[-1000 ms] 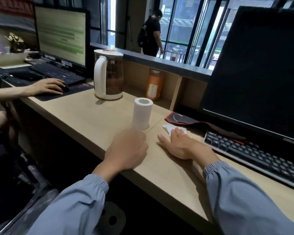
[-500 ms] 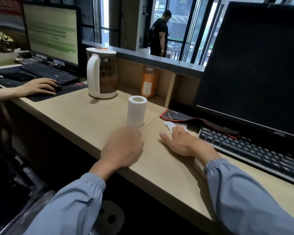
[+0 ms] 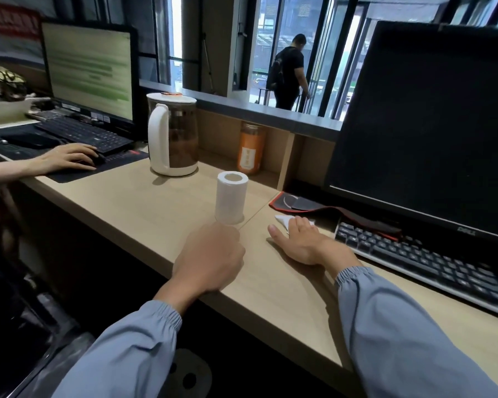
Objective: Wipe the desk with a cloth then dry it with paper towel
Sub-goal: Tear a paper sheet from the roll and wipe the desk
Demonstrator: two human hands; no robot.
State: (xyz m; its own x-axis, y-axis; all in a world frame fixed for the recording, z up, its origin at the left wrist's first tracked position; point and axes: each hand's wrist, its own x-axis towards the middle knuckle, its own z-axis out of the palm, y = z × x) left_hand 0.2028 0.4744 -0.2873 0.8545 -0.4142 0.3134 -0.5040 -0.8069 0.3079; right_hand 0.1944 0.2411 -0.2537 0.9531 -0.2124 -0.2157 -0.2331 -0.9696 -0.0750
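Little has moved: both hands stay put. Right hand (image 3: 302, 244) lies flat, fingers straight, pressing the cloth (image 3: 281, 219) on the desk (image 3: 144, 214). Left hand (image 3: 210, 254) rests just before the paper roll (image 3: 231, 196), fingers hidden, so I cannot tell its grip.

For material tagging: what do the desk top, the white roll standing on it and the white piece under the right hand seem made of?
The desk top looks like matte wood-look laminate: faint grain, a straight seam. The white roll looks like soft paper, hollow centre showing. The white piece under the right hand is thin and creased; cloth or paper, cannot tell.
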